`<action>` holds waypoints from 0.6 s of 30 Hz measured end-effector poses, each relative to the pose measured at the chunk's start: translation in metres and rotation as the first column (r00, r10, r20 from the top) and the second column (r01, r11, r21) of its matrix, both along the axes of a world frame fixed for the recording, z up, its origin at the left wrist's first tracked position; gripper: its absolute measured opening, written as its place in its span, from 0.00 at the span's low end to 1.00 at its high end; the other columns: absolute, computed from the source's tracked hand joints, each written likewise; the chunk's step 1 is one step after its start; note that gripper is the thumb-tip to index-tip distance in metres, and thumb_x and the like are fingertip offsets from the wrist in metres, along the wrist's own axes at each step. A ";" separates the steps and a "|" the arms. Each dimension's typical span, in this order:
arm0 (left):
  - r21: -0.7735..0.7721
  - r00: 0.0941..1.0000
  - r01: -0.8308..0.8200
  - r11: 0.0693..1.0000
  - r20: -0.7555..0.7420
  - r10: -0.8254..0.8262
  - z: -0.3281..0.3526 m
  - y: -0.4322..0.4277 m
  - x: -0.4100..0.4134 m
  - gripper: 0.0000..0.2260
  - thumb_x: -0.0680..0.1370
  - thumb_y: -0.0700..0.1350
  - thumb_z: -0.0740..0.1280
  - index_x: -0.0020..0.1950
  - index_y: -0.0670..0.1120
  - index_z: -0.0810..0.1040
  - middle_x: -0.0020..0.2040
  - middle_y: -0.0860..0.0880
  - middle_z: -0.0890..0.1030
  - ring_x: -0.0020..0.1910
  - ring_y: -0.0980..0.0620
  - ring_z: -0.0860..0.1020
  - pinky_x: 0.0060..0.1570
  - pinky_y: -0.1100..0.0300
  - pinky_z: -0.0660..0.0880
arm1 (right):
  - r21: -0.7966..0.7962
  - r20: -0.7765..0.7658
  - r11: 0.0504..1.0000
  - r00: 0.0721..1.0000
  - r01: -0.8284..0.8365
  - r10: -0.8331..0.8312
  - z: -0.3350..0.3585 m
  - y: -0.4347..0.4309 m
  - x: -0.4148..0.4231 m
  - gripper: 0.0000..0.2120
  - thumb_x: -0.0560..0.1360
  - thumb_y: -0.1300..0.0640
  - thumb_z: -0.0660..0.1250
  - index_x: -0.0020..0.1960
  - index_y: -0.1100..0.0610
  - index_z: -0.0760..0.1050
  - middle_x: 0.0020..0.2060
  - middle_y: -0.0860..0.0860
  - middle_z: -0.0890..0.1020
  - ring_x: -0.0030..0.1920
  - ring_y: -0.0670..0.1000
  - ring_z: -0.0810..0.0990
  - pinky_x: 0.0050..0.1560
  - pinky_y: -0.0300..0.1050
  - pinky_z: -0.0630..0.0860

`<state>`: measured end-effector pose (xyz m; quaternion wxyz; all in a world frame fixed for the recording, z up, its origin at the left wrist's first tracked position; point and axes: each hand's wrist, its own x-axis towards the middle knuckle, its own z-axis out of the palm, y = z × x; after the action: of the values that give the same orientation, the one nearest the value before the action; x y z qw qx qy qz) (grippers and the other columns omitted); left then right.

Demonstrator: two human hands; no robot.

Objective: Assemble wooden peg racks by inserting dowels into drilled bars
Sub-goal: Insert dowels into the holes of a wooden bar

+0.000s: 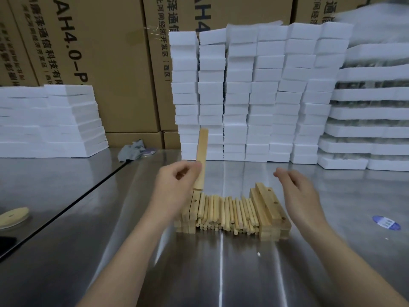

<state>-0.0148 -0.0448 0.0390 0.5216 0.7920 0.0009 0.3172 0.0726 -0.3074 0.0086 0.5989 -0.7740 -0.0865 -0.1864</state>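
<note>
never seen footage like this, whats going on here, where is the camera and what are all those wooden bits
There is no machine here. These are a person's two bare arms, filmed by a single wide-angle camera worn on the head, looking forward and down. The left hand holds one wooden bar upright. The right hand is open and holds nothing. Between them on the metal table lies a pile of dowels, with stacks of drilled bars on either side; the holes are meant for the dowels. Behind stand stacks of white foam blocks and cardboard boxes. A grey rag lies further back on the left.
</note>
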 end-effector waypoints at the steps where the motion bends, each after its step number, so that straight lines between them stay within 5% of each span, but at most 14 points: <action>1: -0.070 0.996 0.091 0.993 0.012 -0.091 0.002 -0.012 -0.002 0.15 0.85 0.56 0.67 0.44 0.50 0.85 0.33 0.52 0.76 0.31 0.56 0.71 0.32 0.67 0.69 | -0.022 0.078 1.000 0.997 -0.021 0.023 0.007 0.005 -0.008 0.19 0.78 0.31 0.57 0.53 0.41 0.81 0.52 0.36 0.81 0.54 0.31 0.76 0.50 0.33 0.67; 6: -0.402 0.921 0.361 0.841 0.014 -0.389 -0.010 -0.059 -0.005 0.12 0.84 0.56 0.67 0.50 0.51 0.86 0.36 0.50 0.75 0.31 0.54 0.72 0.27 0.63 0.67 | -0.133 0.319 0.978 0.927 -0.162 0.197 0.021 0.035 -0.045 0.16 0.81 0.37 0.60 0.53 0.42 0.83 0.49 0.39 0.83 0.50 0.45 0.79 0.45 0.36 0.71; 10: -0.412 0.893 0.429 0.804 0.058 -0.447 -0.013 -0.071 -0.008 0.12 0.84 0.56 0.67 0.55 0.50 0.87 0.38 0.49 0.80 0.32 0.55 0.75 0.26 0.63 0.68 | -0.120 0.362 0.969 0.900 -0.215 0.244 0.016 0.046 -0.057 0.11 0.81 0.39 0.62 0.51 0.41 0.82 0.44 0.42 0.83 0.41 0.48 0.79 0.39 0.35 0.70; 13: -0.413 0.893 0.433 0.801 0.072 -0.445 -0.013 -0.072 -0.009 0.13 0.85 0.53 0.66 0.58 0.49 0.88 0.50 0.43 0.88 0.38 0.50 0.81 0.29 0.62 0.73 | -0.072 0.294 0.962 0.916 -0.263 0.272 0.013 0.048 -0.058 0.13 0.80 0.36 0.62 0.55 0.40 0.82 0.41 0.43 0.85 0.33 0.48 0.79 0.33 0.40 0.74; 18: -0.443 0.887 0.444 0.779 0.097 -0.451 -0.007 -0.065 -0.008 0.12 0.84 0.50 0.67 0.59 0.46 0.89 0.57 0.44 0.88 0.53 0.43 0.88 0.39 0.62 0.81 | -0.003 0.281 0.943 0.904 -0.334 0.321 0.012 0.047 -0.049 0.09 0.82 0.44 0.67 0.59 0.41 0.83 0.46 0.44 0.87 0.43 0.49 0.86 0.37 0.48 0.81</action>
<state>-0.0230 -0.1099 0.0322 0.7517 0.6280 -0.1095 0.1692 0.0233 -0.2602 0.0204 0.6208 -0.7009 -0.2941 -0.1919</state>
